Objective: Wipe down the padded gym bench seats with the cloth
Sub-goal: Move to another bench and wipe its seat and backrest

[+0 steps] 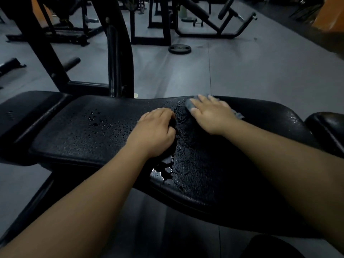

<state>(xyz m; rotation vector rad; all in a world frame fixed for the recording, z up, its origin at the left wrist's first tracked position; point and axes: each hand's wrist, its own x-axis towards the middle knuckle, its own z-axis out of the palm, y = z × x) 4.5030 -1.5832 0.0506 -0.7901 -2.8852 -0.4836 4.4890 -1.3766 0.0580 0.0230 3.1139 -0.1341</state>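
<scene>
A black padded bench seat (96, 138) runs across the view, beaded with water droplets in the middle and along its near edge. My right hand (210, 114) lies flat with straight fingers on a grey cloth (189, 105), pressing it onto the pad near the far edge. The cloth shows at my fingertips and behind my wrist. My left hand (154, 131) rests on the wet pad just left of it, fingers curled round a small dark object that is mostly hidden. A second pad (24, 110) adjoins on the left.
A black upright frame post (119, 53) stands just behind the bench. A weight plate (179, 48) lies on the grey floor beyond, with more black gym machines (208, 21) further back. Another dark pad (327, 127) sits at the right edge.
</scene>
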